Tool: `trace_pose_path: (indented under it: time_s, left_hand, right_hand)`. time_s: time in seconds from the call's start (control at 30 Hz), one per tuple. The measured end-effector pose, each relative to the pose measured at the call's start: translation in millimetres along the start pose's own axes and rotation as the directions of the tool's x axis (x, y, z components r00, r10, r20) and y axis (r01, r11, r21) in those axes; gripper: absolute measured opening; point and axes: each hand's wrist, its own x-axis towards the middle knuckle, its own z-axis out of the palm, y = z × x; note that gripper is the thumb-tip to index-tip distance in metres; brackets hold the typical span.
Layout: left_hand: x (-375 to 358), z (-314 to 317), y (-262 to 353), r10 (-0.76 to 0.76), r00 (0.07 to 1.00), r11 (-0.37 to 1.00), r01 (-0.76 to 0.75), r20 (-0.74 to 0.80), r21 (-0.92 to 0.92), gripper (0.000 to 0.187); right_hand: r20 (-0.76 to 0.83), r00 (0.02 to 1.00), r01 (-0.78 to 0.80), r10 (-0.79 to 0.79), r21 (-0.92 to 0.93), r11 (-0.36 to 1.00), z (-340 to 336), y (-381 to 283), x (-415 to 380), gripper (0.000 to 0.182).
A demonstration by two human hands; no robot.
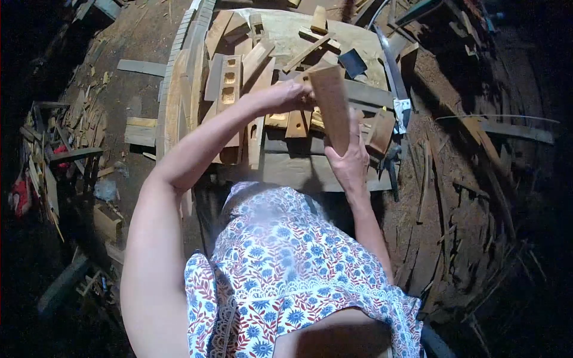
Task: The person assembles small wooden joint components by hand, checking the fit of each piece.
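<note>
A long wooden block (332,110) is held up above the workbench, slanting away from me. My right hand (348,160) grips its near end, with the thumb on the near face and the fingers along the right side. At the block's far left edge is my left hand (291,95), closed with curled fingers; the fingertips are partly hidden behind the wood. Under the hands, several pieces of wood with holes (297,124) lie on the bench. To the left is a wooden piece with square mortises (229,89).
The workbench (286,30) carries loose offcuts, a thin stick (308,52) and a dark flat piece (353,62). Long boards (176,113) run along its left side. A clamp-like metal tool (391,167) is at the right edge. Wood scraps (441,197) litter the floor.
</note>
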Motion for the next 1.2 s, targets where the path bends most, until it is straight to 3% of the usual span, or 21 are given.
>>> trace_pose_path:
  time_s: [0.07,0.13,0.2,0.27,0.3,0.33,0.4,0.43,0.47,0.53,0.57,0.63,0.8,0.9,0.97,1.07,1.1,1.17,1.2]
  left_hand:
    - [-13,12,33,-0.297,0.954,0.954,0.294,0.051,0.060,0.043]
    - [-46,52,25,-0.043,0.994,0.918,0.080,-0.105,0.389,0.048]
    - [-71,81,8,0.089,0.985,0.871,-0.005,-0.147,0.492,0.046]
    - [-82,89,21,0.078,0.966,0.904,0.036,-0.248,0.425,0.045]
    - [-81,88,23,0.022,0.952,0.923,0.098,-0.305,0.372,0.047]
    - [-83,87,27,-0.040,0.919,0.969,0.132,-0.393,0.210,0.053]
    - [-80,64,45,-0.176,0.878,0.981,0.192,-0.444,-0.009,0.047]
    - [-77,48,56,-0.252,0.871,0.967,0.243,-0.423,-0.075,0.045]
    - [-76,41,50,-0.321,0.845,0.929,0.193,-0.428,-0.317,0.045]
    - [-76,26,45,-0.316,0.869,0.949,0.288,-0.381,-0.130,0.045]
    - [-73,22,43,-0.316,0.872,0.949,0.289,-0.373,-0.128,0.045]
    - [-67,17,42,-0.189,0.919,0.975,0.218,-0.345,0.045,0.051]
    - [-54,14,38,-0.217,0.951,0.973,0.228,-0.220,0.024,0.051]
    - [-45,9,36,-0.223,0.967,0.963,0.237,-0.120,0.127,0.051]
    - [-39,3,40,-0.324,0.946,0.931,0.321,-0.008,0.174,0.049]
    - [-30,-3,32,-0.214,0.977,0.950,0.205,0.013,0.237,0.047]
    - [-24,-5,35,-0.287,0.957,0.942,0.275,0.033,0.192,0.045]
    - [-21,-5,35,-0.271,0.961,0.946,0.257,0.049,0.195,0.042]
    - [-20,-6,34,-0.258,0.964,0.950,0.243,0.058,0.197,0.039]
  right_hand:
    - [-0.042,0.997,-0.059,0.062,0.076,0.995,4,9,-15,0.087]
    - [-0.115,0.968,-0.187,0.221,0.249,0.950,9,25,-35,0.083]
    - [-0.110,0.951,-0.242,0.288,0.312,0.919,12,36,-55,0.082]
    - [-0.100,0.920,-0.337,0.379,0.292,0.895,15,49,-75,0.082]
    - [-0.146,0.940,-0.268,0.310,0.250,0.931,13,47,-82,0.082]
    - [-0.144,0.939,-0.272,0.312,0.243,0.931,12,48,-88,0.082]
    - [-0.166,0.938,-0.259,0.303,0.245,0.934,9,52,-97,0.082]
    - [-0.166,0.939,-0.257,0.302,0.247,0.934,8,53,-96,0.082]
    - [-0.136,0.927,-0.303,0.349,0.275,0.912,8,53,-95,0.082]
    - [-0.104,0.906,-0.362,0.410,0.310,0.879,9,52,-97,0.082]
    - [-0.115,0.925,-0.316,0.362,0.297,0.901,10,52,-93,0.082]
    - [-0.108,0.940,-0.285,0.324,0.276,0.918,10,52,-88,0.082]
    - [-0.004,0.909,-0.381,0.417,0.400,0.833,9,54,-85,0.083]
    - [0.036,0.884,-0.433,0.465,0.436,0.789,9,59,-87,0.083]
    - [-0.094,0.945,-0.271,0.314,0.313,0.910,13,69,-89,0.083]
    - [-0.079,0.934,-0.308,0.350,0.320,0.896,7,58,-83,0.082]
    - [-0.084,0.931,-0.311,0.355,0.324,0.893,4,49,-79,0.082]
    - [-0.109,0.958,-0.201,0.266,0.407,0.891,-5,21,-68,0.078]
    - [0.002,0.958,-0.257,0.288,0.456,0.852,-15,4,-61,0.074]
